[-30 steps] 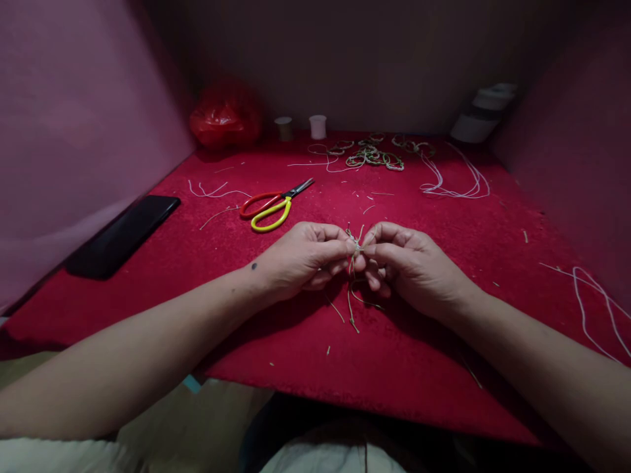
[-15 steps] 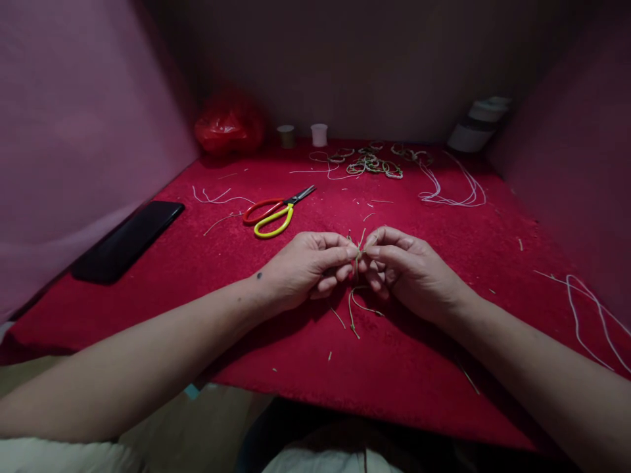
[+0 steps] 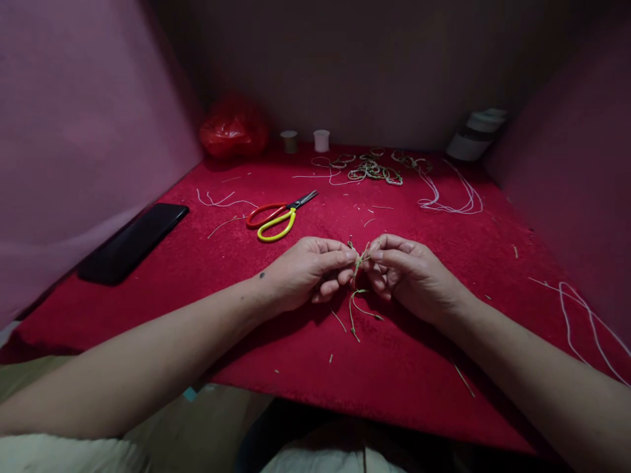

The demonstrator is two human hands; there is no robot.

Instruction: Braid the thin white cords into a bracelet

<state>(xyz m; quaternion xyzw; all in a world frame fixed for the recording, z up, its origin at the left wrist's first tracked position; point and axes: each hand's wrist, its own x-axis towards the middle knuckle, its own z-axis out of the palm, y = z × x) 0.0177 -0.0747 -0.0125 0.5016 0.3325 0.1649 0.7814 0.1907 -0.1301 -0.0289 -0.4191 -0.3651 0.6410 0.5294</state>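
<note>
The left hand [image 3: 323, 266] is pinching a small knotted bit of thin green cord [image 3: 359, 264] between its thumb and finger. The right hand [image 3: 407, 266] is pinching the same bit from the other side, with its thumb and finger pressing together on a thin end. The two hands are almost meeting, and the knotted bit is sitting in the little gap between them, over the red cloth [image 3: 276, 338]. Short ends are poking up from it. Below the hands, a curved green string [image 3: 353, 314] with tiny knots is showing, but I cannot tell if it is joined to the held bit.

Past the left hand, scissors [image 3: 282, 218] with one red handle and one yellow handle are lying on the cloth. A black phone [image 3: 135, 243] is resting farther left. Past the hands, a heap of knotted loops [image 3: 369, 171] is lying near the back, and white strings [image 3: 456, 207] are curling beside it. Two little spools [image 3: 322, 141] are standing behind, with a shiny red bag [image 3: 234, 130] sitting to their left. A white bottle with a dark band [image 3: 476, 136] is leaning in the far right corner. Another white string [image 3: 584, 303] is looping near the right edge.
</note>
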